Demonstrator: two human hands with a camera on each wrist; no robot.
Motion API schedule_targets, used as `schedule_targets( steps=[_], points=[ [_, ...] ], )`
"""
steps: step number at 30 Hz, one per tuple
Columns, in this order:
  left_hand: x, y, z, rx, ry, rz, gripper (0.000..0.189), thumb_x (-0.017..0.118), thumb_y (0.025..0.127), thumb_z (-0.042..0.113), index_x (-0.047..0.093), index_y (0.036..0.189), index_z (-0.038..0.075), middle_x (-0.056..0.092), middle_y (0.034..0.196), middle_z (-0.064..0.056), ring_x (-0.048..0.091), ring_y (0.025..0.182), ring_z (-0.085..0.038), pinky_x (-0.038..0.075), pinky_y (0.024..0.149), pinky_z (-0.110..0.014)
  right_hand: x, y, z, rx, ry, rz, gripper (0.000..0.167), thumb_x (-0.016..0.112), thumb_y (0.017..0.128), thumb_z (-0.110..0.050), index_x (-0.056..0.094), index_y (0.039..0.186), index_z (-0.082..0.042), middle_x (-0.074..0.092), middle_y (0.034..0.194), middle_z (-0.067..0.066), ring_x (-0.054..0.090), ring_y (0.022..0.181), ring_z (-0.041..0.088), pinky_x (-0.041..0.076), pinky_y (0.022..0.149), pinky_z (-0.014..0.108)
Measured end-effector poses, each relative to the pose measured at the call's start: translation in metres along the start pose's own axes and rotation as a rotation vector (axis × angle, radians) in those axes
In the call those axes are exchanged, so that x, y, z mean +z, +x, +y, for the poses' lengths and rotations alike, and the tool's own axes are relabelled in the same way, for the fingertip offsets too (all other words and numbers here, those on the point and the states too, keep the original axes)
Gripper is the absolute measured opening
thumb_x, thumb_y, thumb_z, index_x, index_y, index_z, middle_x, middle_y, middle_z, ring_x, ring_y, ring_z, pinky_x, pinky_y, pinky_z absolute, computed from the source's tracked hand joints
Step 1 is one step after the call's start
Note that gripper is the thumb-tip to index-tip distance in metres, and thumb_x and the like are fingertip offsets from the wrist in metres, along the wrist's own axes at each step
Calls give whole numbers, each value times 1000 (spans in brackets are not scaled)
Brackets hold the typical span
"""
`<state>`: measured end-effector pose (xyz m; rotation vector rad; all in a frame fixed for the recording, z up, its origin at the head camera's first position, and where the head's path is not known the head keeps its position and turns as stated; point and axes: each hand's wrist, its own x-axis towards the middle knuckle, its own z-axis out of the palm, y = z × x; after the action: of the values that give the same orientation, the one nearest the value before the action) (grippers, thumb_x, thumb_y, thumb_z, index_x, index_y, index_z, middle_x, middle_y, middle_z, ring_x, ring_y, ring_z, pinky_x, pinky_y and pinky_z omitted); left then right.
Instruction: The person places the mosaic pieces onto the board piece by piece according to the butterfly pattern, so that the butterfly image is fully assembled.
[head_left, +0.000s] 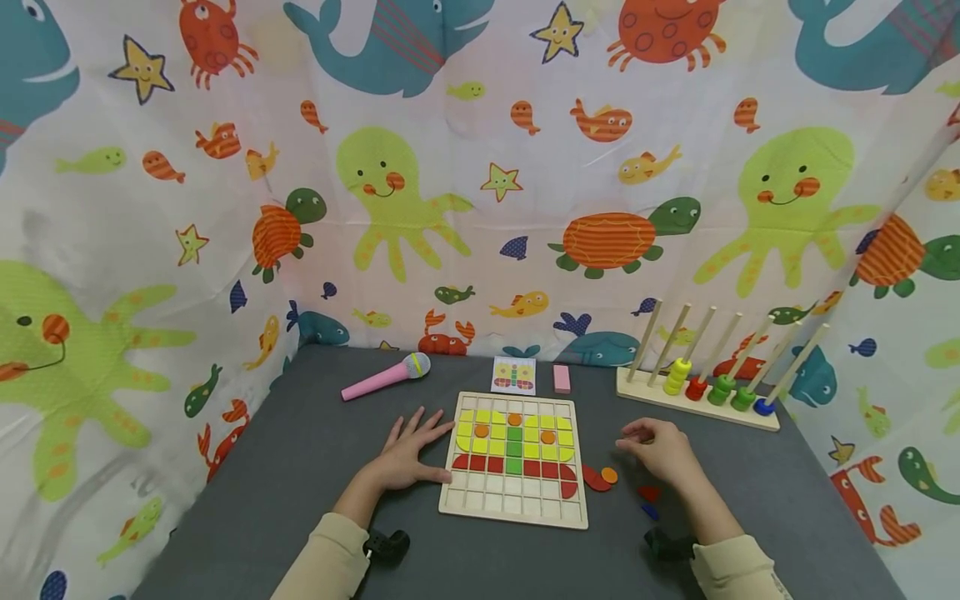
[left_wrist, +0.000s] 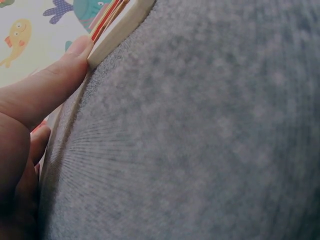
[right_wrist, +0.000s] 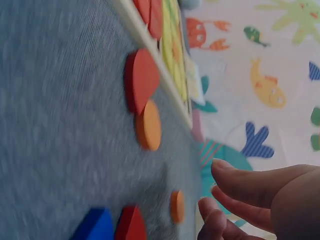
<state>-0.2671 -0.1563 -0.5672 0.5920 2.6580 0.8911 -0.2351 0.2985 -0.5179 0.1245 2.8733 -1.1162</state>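
Note:
A wooden grid board (head_left: 512,518) lies on the table, filled in part with yellow, green, red and orange pieces. My left hand (head_left: 408,454) rests on the table with spread fingers, its thumb and a fingertip at the board's left edge. Over the table right of the board is my right hand (head_left: 662,450), fingers loosely bent, nothing between thumb and fingertips. Below it lie a red piece (head_left: 648,493) and a blue piece (head_left: 649,511). An orange disc (head_left: 609,475) touches a curved red piece (head_left: 596,478) beside the board. Another orange disc (right_wrist: 177,206) lies near my right fingertips.
Behind the board are a pattern card (head_left: 513,376) and a pink block (head_left: 562,379). A pink toy microphone (head_left: 385,377) lies at the back left. At the back right stands a peg rack (head_left: 697,402) with coloured rings. A printed curtain (head_left: 465,275) encloses the table.

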Motion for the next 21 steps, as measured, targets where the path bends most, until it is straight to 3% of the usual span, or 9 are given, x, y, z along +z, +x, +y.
schedule_targets(
  steps=[11,16,21],
  points=[
    [-1,0,0,-3,-6,3,98,76,76,66,34,158,35,16,170,2,-7,158,-32,-13,120,-62,1,12,16,46,-84,-30,29,77,90,-21,71,112,-3,69,95,10,60,83,23,49,70,36],
    [-1,0,1,-4,-8,4,97,76,76,66,34,158,36,16,170,3,-8,158,-31,-14,120,-62,3,12,18,66,-104,-23,20,78,89,-19,70,98,-4,68,90,9,59,81,23,47,70,37],
    [-1,0,1,3,-6,6,97,76,76,66,35,158,35,17,170,2,-7,158,-32,-13,120,-62,2,13,21,87,-99,-21,27,81,86,-21,67,99,-2,67,89,9,59,82,23,48,72,39]
  ],
)
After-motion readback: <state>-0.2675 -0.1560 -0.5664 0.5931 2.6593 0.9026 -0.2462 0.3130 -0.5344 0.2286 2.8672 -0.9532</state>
